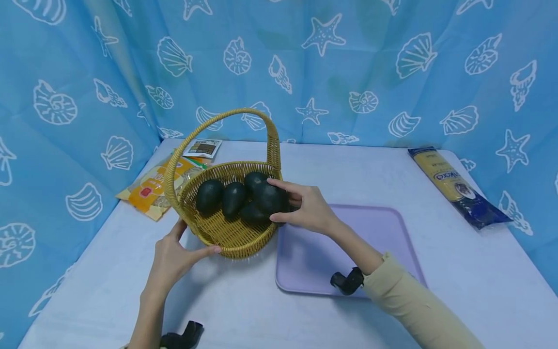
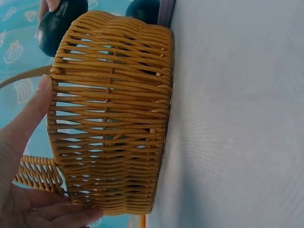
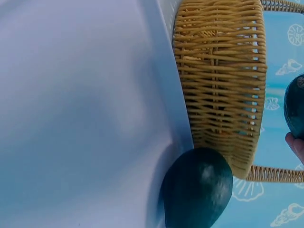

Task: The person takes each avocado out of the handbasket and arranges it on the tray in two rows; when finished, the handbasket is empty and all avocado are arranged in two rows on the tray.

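Right hand (image 1: 307,206) grasps an oval, dark-green avocado (image 1: 269,199), whose glossy skin could make it slip; left hand (image 1: 173,257) grips a tan wicker basket (image 1: 248,249).

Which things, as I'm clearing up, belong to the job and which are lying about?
Likely in the job:
wicker basket, held by left hand
avocados, one in right hand
purple tray, avocado at its edge

Apparently lying about:
orange bag
white packet
blue-gold packet
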The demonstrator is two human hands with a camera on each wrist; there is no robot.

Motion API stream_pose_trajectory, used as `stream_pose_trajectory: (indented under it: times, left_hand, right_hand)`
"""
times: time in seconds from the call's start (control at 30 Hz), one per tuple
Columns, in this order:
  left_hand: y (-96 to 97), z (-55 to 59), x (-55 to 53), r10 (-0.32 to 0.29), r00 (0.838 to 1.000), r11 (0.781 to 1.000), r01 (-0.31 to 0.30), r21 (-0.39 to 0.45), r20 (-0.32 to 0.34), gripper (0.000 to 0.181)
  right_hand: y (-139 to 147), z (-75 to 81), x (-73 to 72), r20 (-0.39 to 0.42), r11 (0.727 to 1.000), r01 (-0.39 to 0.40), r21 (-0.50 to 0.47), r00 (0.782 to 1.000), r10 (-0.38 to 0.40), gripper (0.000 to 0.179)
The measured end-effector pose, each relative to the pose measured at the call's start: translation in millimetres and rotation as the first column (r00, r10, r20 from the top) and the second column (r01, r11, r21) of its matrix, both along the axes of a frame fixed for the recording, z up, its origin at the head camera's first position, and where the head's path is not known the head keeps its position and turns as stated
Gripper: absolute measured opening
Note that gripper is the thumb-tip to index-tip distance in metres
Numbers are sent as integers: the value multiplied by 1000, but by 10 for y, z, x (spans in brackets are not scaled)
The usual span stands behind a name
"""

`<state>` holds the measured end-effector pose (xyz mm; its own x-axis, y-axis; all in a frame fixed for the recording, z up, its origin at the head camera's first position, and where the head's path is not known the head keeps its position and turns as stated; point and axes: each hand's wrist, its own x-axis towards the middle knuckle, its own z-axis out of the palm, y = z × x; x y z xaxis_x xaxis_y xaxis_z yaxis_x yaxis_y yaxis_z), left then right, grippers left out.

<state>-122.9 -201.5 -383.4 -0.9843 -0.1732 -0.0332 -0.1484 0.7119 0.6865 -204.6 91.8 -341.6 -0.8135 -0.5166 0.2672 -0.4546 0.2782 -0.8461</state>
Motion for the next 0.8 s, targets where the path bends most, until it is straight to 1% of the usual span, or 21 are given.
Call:
stream_pose_trajectory:
  times: [0.17,0.4,0.8]
  left_hand:
    - [7,6,-5,6,1000,1000,-6,6,17,114]
    - [24,13,-2,16,999,1000,-17,14,45,116]
    - [34,20,-1,21,998,999,-23,23,65,117]
  right_hand:
    - [75,15,6,-1,1000,18,-2,1000,-18,69]
    - [181,-17,-13,-11,999,55,0,998,-55,69]
    - [351,-63,-70,0,993,114,9,993,-114,70]
